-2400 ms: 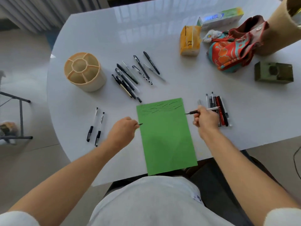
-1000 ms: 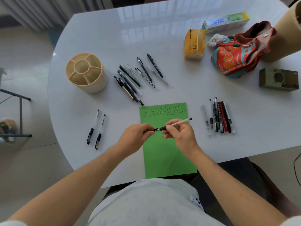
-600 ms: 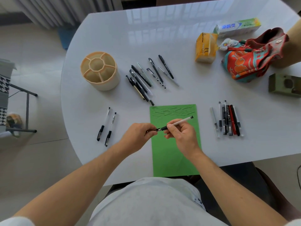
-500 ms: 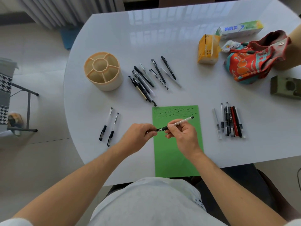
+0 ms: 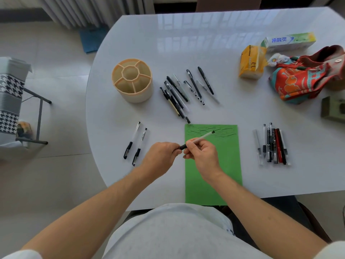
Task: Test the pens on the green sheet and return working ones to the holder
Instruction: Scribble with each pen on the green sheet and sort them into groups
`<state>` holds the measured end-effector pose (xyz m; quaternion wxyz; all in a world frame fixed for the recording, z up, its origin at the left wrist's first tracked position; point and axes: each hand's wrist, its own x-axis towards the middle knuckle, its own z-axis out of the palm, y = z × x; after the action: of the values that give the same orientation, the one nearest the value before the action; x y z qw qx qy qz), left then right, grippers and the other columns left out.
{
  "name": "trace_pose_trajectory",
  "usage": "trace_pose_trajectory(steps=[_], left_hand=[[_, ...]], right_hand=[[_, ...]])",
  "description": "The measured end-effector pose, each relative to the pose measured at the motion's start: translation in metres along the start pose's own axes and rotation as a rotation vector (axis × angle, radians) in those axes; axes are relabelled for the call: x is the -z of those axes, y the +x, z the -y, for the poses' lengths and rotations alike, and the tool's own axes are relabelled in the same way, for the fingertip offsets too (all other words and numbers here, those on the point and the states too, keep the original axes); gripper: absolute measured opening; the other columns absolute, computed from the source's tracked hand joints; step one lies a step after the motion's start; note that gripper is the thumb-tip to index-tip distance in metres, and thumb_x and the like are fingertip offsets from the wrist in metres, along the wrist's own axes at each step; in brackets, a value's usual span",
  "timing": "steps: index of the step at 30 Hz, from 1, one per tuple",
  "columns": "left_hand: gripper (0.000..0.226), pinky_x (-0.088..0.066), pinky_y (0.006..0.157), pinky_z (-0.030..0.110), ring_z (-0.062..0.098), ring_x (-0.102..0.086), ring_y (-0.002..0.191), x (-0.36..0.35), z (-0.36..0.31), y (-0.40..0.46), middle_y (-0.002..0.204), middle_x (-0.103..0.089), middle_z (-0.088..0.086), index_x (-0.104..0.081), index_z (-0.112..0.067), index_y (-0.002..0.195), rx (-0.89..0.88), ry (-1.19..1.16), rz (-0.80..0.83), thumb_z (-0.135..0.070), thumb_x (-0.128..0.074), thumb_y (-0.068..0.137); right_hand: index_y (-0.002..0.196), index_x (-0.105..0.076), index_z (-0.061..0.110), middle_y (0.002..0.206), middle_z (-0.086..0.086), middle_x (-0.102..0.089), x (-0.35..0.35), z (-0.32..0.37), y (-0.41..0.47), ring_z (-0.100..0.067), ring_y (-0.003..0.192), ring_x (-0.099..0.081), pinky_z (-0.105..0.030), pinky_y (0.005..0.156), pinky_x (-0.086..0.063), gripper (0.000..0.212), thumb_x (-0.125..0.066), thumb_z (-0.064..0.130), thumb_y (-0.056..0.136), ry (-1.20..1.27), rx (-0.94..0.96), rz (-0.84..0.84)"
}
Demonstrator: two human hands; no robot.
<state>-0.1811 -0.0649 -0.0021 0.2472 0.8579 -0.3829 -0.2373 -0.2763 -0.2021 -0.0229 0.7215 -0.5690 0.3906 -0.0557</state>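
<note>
Table: your white glossy table has a rounded left end; pale floor tiles lie beyond.
Green sheet: the green sheet lies flat before you, black strokes along its far edge.
Pen: your right hand pinches the pen over the sheet; your left hand pinches its dark end.
Holder: the beige holder stands far left.
Loose pens: three groups lie around the sheet.
Hidden: the pen tip sits inside your left fingers; a green box is cut off at right.
</note>
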Motion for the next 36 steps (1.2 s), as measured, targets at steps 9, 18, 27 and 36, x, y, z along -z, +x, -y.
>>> trace_pose_trajectory(steps=[9, 18, 27, 36], left_hand=[[0.02, -0.043, 0.06, 0.04, 0.028, -0.058, 0.064, -0.003, 0.022, -0.024, 0.07, -0.067, 0.005, -0.07, -0.007, 0.084, 0.184, -0.07, -0.075, -0.018, -0.059, 0.098], [0.016, -0.054, 0.063, 0.029, 0.01, -0.065, 0.059, 0.001, 0.055, -0.031, 0.076, -0.075, -0.004, -0.075, -0.023, 0.086, 0.542, -0.626, -0.055, -0.018, -0.063, 0.095], [0.014, -0.042, 0.066, 0.026, 0.018, -0.064, 0.079, 0.013, 0.117, -0.045, 0.074, -0.064, -0.011, -0.076, -0.022, 0.09, 0.758, -0.073, -0.256, -0.034, -0.07, 0.087], [0.02, -0.045, 0.069, 0.032, 0.016, -0.059, 0.078, 0.006, 0.092, -0.029, 0.084, -0.06, -0.009, -0.063, -0.027, 0.1, 0.604, -0.034, -0.294, -0.034, -0.072, 0.084]], right_hand=[[0.086, -0.067, 0.004, 0.063, -0.005, -0.07, -0.031, -0.008, 0.011, -0.019, 0.049, -0.061, -0.033, 0.058, -0.058, 0.013, -0.065, 0.009, 0.097, -0.12, -0.104, 0.109], [0.082, -0.066, 0.011, 0.065, -0.001, -0.068, -0.046, 0.007, 0.049, -0.014, 0.05, -0.056, -0.027, 0.053, -0.05, 0.018, -0.069, 0.023, 0.096, -0.378, -0.08, 0.426], [0.114, -0.062, 0.015, 0.11, -0.003, -0.052, -0.012, 0.018, 0.133, -0.021, 0.084, -0.054, -0.029, 0.072, -0.039, 0.027, -0.066, 0.028, 0.091, -1.134, 0.18, -0.073], [0.091, -0.07, 0.017, 0.078, 0.002, -0.071, 0.024, 0.03, 0.111, -0.019, 0.074, -0.07, -0.032, 0.069, -0.057, 0.008, -0.07, 0.025, 0.089, -0.773, 0.24, -0.088]])
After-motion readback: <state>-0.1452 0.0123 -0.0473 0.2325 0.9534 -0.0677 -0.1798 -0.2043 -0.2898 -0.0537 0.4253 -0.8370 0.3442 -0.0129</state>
